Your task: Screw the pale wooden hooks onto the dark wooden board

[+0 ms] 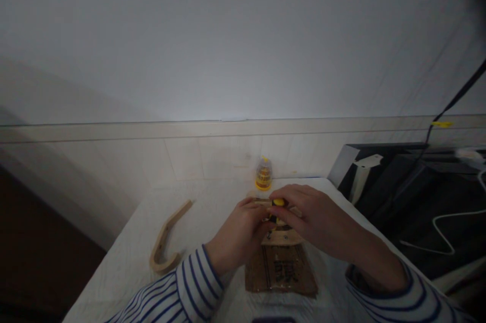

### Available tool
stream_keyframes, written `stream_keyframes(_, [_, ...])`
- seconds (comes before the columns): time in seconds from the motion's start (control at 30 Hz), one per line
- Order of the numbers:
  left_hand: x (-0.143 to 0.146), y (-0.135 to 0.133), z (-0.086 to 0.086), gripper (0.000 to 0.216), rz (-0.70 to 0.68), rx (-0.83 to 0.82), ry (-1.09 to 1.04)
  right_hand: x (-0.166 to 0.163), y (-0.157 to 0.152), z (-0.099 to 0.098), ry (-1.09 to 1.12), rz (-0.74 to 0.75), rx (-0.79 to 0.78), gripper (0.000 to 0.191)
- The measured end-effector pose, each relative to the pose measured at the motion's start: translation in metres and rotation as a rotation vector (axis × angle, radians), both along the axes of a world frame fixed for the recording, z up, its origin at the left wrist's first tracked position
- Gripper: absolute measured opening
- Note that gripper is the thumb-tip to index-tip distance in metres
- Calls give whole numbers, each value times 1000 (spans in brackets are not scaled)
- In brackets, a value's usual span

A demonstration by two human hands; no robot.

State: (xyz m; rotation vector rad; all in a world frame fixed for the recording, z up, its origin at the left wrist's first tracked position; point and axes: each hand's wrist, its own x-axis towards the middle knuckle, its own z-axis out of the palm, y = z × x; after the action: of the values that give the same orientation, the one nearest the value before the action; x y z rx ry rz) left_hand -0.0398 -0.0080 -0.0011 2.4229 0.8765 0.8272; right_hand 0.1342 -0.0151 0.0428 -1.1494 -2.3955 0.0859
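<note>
My right hand has its fingers closed round the yellow and black handle of a small screwdriver. From the other side my left hand pinches in close, its thumb and fingers at the screwdriver's lower part. Both hands are over a pale wooden piece with screws along its near edge; my fingers hide much of it and the screwdriver's tip. The wooden piece rests on a flat brown packet printed with dark characters.
A hook-shaped wooden bar lies on the white-covered table to the left. A beehive-shaped yellow container with a clear top stands at the back, near the wall. Dark panels and a white cable are at the right.
</note>
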Motion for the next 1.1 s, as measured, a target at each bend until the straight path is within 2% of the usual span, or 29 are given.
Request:
stream_keyframes(0.3, [2, 0, 6, 22, 1, -5, -5, 0, 0, 0, 4, 0, 9, 16])
stream_keyframes(0.6, [5, 1, 0, 7, 168, -26, 14, -1, 1, -1, 38, 13, 6, 18])
stream_keyframes(0.77, [3, 1, 1, 7, 135, -15, 22, 0, -1, 0, 63, -4, -14, 31])
stream_keyframes(0.93, [3, 0, 5, 6, 111, -1, 20, 0, -3, 2, 31, 52, -12, 26])
stream_keyframes(1.1, [2, 0, 4, 7, 78, -19, 26, 0, 0, 0, -2, 34, 38, 24])
